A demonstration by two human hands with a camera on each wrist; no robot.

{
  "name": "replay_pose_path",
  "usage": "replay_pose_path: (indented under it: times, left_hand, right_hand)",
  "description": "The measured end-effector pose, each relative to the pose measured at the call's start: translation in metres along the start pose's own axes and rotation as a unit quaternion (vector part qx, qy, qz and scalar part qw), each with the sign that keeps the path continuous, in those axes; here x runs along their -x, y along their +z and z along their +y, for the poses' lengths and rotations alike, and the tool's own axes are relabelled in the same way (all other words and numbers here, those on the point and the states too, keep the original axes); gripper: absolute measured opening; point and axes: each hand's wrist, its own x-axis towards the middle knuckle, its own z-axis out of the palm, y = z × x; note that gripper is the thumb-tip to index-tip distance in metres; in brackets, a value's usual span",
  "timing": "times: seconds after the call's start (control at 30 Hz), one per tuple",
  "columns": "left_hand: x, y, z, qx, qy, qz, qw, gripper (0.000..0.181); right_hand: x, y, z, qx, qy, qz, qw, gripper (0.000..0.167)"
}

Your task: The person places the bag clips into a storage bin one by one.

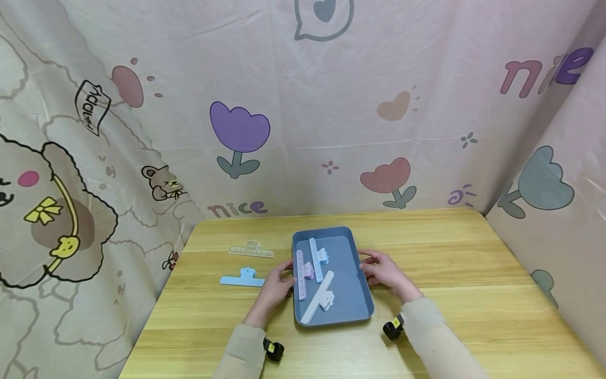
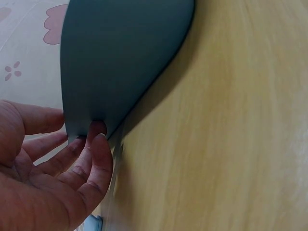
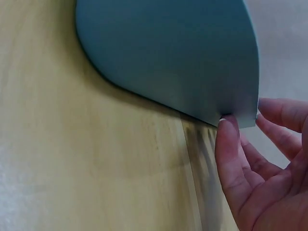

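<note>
A grey-blue rectangular tray [image 1: 344, 279] lies in the middle of the table in the head view. My left hand [image 1: 278, 287] holds its left side and my right hand [image 1: 382, 269] its right side. In the wrist views, curled fingertips of both hands touch the tray's outer wall [image 2: 125, 53] near the rim. Inside are a pink ruler clip [image 1: 301, 279], a light blue ruler clip [image 1: 314, 263] and a white clip [image 1: 318, 297] lying slantwise. Left of the tray, a blue clip [image 1: 236, 281] and a pale translucent ruler clip [image 1: 251, 251] rest on the table.
The wooden table [image 1: 450, 252] reaches back to a patterned cloth [image 1: 312, 179]. More cloth hangs along the left and right sides. A black camera [image 1: 274, 349] is strapped at the left wrist, and another black camera [image 1: 393, 327] at the right.
</note>
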Motion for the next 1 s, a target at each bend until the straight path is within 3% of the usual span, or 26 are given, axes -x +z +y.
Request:
replay_pose_path:
  times: [0.5, 0.7, 1.0]
  left_hand:
    - [-0.001, -0.002, 0.0, -0.006, -0.007, -0.009, 0.9999, 0.055]
    - [-0.002, -0.002, -0.001, -0.002, -0.003, -0.018, 0.9998, 0.055]
    - [-0.001, -0.002, -0.002, -0.015, -0.002, -0.027, 0.9995, 0.054]
  right_hand:
    - [0.009, 0.002, 0.002, -0.032, 0.029, 0.001, 0.9991, 0.056]
    - [0.013, 0.001, 0.003, -0.039, 0.058, 0.005, 0.9975, 0.056]
    - [0.017, 0.0, 0.003, -0.061, 0.057, -0.028, 0.9961, 0.06]
